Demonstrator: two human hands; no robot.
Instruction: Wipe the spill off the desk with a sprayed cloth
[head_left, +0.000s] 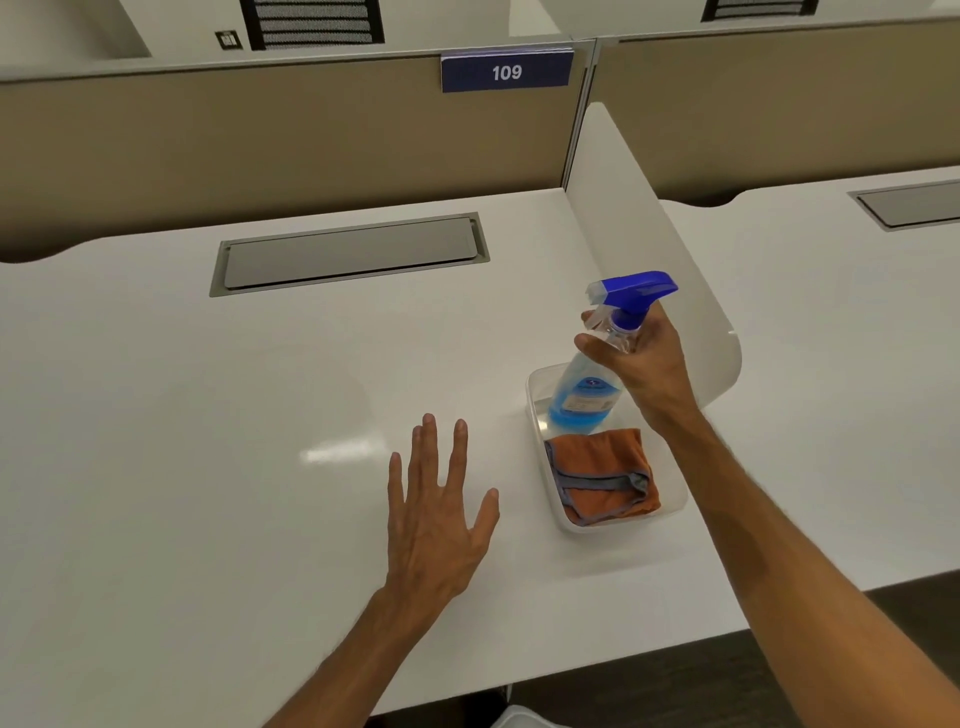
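Desk: white desk (208, 467) fills the centre and left of the frame; a faint dull patch is made out near mid-frame, and whether it is the spill cannot be told.
Right hand: right hand (641, 358) is seen at right of centre, closed around the neck of the spray bottle (589, 395), fingers wrapped just under the trigger head.
Spray bottle: clear body with blue liquid in the lower part and a blue trigger head; tilted, its base inside the far end of the tray. A white and blue label is noted on the body, its print too small to be read.
Tray: clear plastic tray (675, 506) stands on the desk at right of centre.
Cloth: orange cloth (602, 475) with grey edging lies folded in the near end of the tray, just below the bottle's base.
Left hand: left hand (439, 512) is held flat and open at lower centre, fingers spread, nothing gripped; contact with the desk cannot be told.
Sign: blue plate (506, 71) at upper centre on the partition, read as "109" in white.
Cable hatch: grey recessed lid (348, 254) is set into the desk at upper centre.
Divider: white side panel (623, 208) stands at the right edge of the desk.
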